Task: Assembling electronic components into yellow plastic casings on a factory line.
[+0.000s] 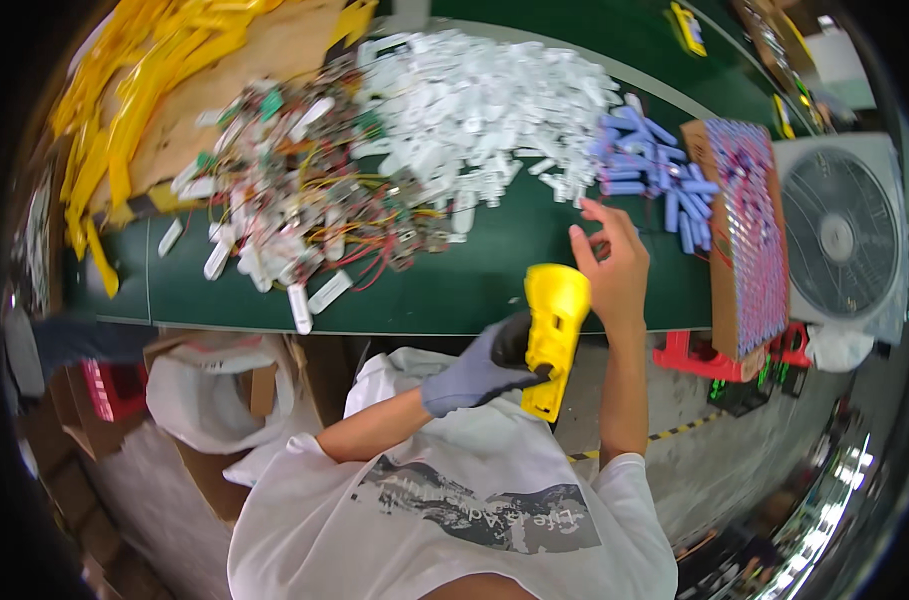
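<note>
My left hand (479, 368), in a grey glove, grips a yellow plastic torch-shaped housing (552, 335) and holds it upright at the near edge of the green table (424, 290). My right hand (606, 262) is bare, with fingers spread and nothing in it. It hovers over the table beside a loose heap of blue cylindrical cells (654, 170), its fingertips just short of them.
A pile of white plastic pieces (474, 110) and a tangle of wired small parts (304, 200) cover the table. Yellow housings (144, 80) lie far left. A cardboard box packed with cells (749, 230), a white fan (839, 235) and a red crate (694, 355) stand right; a bag-lined box (214, 390) sits below.
</note>
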A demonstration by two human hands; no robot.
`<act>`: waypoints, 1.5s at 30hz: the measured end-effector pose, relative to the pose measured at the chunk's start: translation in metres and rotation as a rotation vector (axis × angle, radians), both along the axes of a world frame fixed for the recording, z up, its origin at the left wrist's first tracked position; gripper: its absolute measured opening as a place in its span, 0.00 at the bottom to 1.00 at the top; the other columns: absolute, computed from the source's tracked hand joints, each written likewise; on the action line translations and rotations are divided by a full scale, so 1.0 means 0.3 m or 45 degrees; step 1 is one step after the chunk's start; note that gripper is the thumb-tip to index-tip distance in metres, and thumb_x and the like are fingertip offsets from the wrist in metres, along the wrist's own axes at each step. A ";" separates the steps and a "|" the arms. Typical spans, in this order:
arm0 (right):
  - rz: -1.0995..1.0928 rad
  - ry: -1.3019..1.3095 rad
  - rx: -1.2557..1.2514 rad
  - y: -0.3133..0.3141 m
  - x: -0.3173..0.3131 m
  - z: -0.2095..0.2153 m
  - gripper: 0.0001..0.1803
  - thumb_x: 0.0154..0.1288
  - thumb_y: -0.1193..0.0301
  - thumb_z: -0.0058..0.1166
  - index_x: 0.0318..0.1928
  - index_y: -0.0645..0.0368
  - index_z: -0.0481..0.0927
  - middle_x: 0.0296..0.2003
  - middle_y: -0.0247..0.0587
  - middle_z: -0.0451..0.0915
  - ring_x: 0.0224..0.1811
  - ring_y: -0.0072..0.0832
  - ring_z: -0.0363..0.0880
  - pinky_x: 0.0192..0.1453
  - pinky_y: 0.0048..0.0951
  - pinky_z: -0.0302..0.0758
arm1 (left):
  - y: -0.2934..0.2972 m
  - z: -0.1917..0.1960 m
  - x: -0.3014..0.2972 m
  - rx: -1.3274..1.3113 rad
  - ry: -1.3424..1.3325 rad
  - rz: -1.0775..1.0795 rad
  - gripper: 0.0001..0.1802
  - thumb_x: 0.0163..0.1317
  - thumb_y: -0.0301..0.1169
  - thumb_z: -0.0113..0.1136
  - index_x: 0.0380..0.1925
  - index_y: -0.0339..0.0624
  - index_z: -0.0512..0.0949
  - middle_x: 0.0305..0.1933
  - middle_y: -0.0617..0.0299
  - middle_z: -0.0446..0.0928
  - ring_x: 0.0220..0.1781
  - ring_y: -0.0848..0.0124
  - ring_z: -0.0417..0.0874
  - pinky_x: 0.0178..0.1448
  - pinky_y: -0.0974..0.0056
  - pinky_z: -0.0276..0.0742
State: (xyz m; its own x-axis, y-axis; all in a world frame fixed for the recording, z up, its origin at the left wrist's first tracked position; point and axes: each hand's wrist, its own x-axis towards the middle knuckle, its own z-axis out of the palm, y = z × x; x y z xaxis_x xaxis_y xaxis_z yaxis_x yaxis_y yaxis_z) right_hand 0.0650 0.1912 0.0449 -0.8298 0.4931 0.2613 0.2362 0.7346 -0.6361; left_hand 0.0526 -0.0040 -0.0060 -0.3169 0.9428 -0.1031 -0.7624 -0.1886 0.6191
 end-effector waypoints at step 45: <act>0.262 0.636 -0.681 -0.062 0.317 -0.009 0.19 0.51 0.67 0.64 0.40 0.67 0.78 0.35 0.44 0.73 0.36 0.30 0.71 0.41 0.28 0.68 | 0.043 0.034 -0.180 0.302 -0.185 0.258 0.31 0.53 0.28 0.70 0.57 0.37 0.70 0.61 0.55 0.73 0.59 0.69 0.76 0.63 0.61 0.72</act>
State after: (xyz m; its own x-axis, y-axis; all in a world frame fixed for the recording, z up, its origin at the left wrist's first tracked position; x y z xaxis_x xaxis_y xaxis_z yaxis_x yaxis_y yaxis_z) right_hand 0.1601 0.1726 0.0421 -0.7646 0.5065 0.3987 -0.2817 0.2938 -0.9134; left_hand -0.0014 0.0090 0.0043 -0.4983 0.8653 0.0538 -0.7715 -0.4709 0.4278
